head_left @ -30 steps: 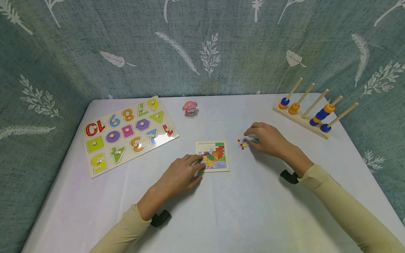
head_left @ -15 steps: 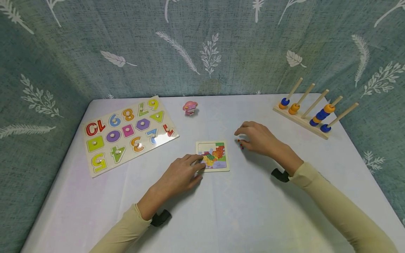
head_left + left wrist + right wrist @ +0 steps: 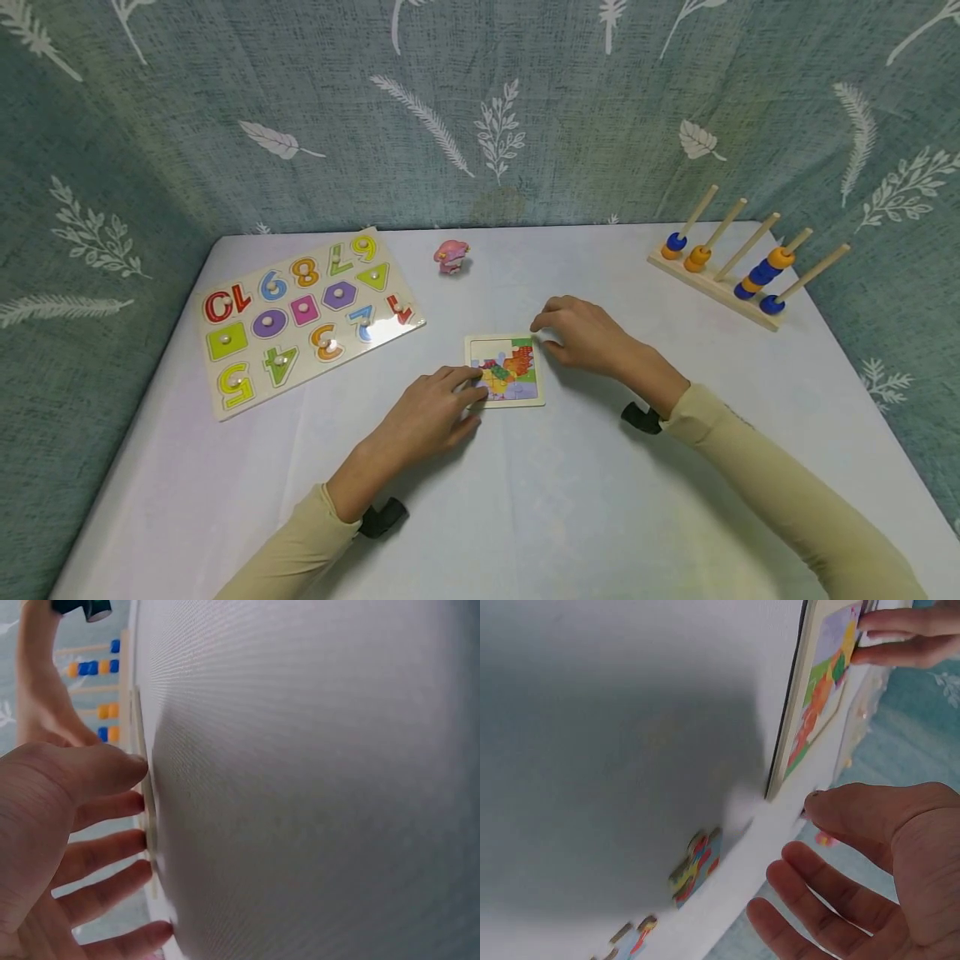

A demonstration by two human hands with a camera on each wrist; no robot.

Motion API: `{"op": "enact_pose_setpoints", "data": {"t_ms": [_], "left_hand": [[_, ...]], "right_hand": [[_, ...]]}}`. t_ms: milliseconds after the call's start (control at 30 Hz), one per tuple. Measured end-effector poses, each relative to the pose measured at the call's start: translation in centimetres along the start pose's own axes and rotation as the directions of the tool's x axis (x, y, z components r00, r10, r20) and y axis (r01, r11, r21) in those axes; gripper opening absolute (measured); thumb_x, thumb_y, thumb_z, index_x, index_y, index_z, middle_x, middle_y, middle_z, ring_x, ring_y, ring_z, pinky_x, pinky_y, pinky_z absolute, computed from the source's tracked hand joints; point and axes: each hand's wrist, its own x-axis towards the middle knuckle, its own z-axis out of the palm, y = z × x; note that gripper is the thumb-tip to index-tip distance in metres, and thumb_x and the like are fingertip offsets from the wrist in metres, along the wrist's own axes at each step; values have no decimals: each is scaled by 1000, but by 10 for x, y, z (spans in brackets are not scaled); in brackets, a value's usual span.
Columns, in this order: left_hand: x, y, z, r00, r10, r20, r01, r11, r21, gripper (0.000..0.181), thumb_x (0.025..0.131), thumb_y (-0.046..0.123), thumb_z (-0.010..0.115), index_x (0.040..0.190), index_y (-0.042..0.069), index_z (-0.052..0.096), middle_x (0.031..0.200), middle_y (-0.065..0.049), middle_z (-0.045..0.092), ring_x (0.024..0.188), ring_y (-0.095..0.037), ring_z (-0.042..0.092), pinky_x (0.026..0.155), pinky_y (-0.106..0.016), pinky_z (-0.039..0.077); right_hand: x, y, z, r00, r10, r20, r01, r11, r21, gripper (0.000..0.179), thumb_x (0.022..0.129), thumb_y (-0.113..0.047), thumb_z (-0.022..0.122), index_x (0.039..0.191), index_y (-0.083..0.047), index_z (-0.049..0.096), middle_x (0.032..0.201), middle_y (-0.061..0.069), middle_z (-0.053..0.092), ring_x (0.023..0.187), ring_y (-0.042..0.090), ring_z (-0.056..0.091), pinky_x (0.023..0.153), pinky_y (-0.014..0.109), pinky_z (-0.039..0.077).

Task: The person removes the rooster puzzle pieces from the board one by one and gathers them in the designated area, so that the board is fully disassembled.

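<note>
A small square jigsaw puzzle (image 3: 504, 339) in a pale wooden frame lies mid-table, its upper-left part bare. My left hand (image 3: 427, 417) rests at its left edge, fingers spread, fingertips touching the frame and puzzle. At the upper-right corner hovers my right hand (image 3: 581, 337), fingers bent and thumb near the index finger. A tiny dark patch shows by that thumb tip in the right wrist view; whether a piece is pinched there is unclear. Two loose puzzle pieces lie on the table below this hand: one nearer piece (image 3: 696, 866) and one farther piece (image 3: 630, 941). The head view hides both.
A number-and-shape peg board (image 3: 307, 312) lies at the left. Near the back edge stands a small pink toy (image 3: 452, 257). A wooden bead stacker (image 3: 720, 283) with upright pegs and blue and orange beads stands at the back right. A patterned cloth (image 3: 480, 108) surrounds the table.
My right hand has moved left from the loose pieces to the puzzle's upper-right corner, covering the pieces in the head view. The left hand stays in place.
</note>
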Motion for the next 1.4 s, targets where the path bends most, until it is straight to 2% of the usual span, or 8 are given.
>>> {"op": "enact_pose_setpoints", "data": {"t_ms": [200, 833, 1400], "left_hand": [[1, 0, 0, 1000, 2, -6, -2, 1000, 4, 34, 88, 27, 77, 119, 14, 73, 131, -10, 61, 117, -27, 59, 84, -44, 54], [0, -1, 1, 1000, 7, -11, -7, 1000, 8, 34, 88, 27, 77, 119, 13, 73, 130, -9, 62, 117, -27, 59, 84, -43, 54], [0, -2, 1, 1000, 10, -18, -10, 1000, 2, 32, 88, 26, 76, 118, 13, 73, 129, -9, 62, 116, -26, 59, 83, -42, 54]], "right_hand": [[6, -5, 3, 999, -38, -15, 38, 999, 0, 21, 85, -10, 78, 106, -8, 77, 101, 6, 68, 95, 24, 64, 79, 40, 53], [20, -18, 15, 998, -69, 15, 68, 997, 37, 15, 86, -11, 76, 101, -10, 78, 98, 4, 67, 92, 22, 62, 76, 37, 52], [21, -20, 26, 994, -105, 9, 105, 994, 30, 5, 85, -10, 76, 88, -13, 75, 94, 5, 64, 85, 22, 58, 69, 34, 49]]}}
